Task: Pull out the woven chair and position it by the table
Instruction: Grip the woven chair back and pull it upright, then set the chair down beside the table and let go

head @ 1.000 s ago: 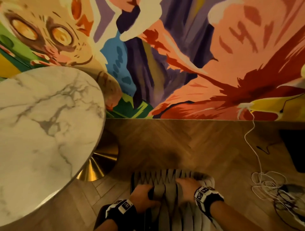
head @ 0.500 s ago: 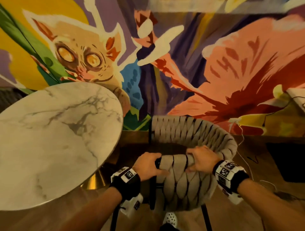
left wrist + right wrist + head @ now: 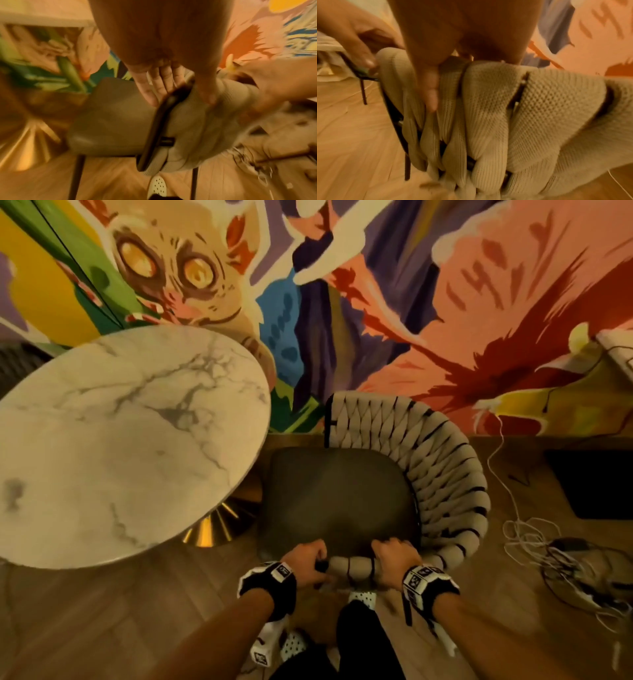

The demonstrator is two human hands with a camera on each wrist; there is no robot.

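The woven chair [image 3: 445,474] has a beige strap back curving round a dark grey seat [image 3: 335,498]. It stands on the wood floor just right of the round marble table [image 3: 120,440], with the seat close to the table's edge. My left hand [image 3: 306,561] grips the near end of the back at its black frame [image 3: 159,128], fingers [image 3: 159,83] inside and thumb over the straps. My right hand [image 3: 394,558] grips the woven rim beside it, thumb [image 3: 428,92] pressed on the straps [image 3: 505,115].
The table's gold cone base [image 3: 219,525] sits just left of the seat. A painted mural wall [image 3: 479,320] rises right behind the chair. White cables [image 3: 524,529] and a wire object [image 3: 582,577] lie on the floor at right, near a dark block [image 3: 596,484]. My white shoes [image 3: 361,599] are below the chair back.
The chair has come away from me and further into view; its whole seat now shows beside the table. Both hands have kept their grip on the back's rim.
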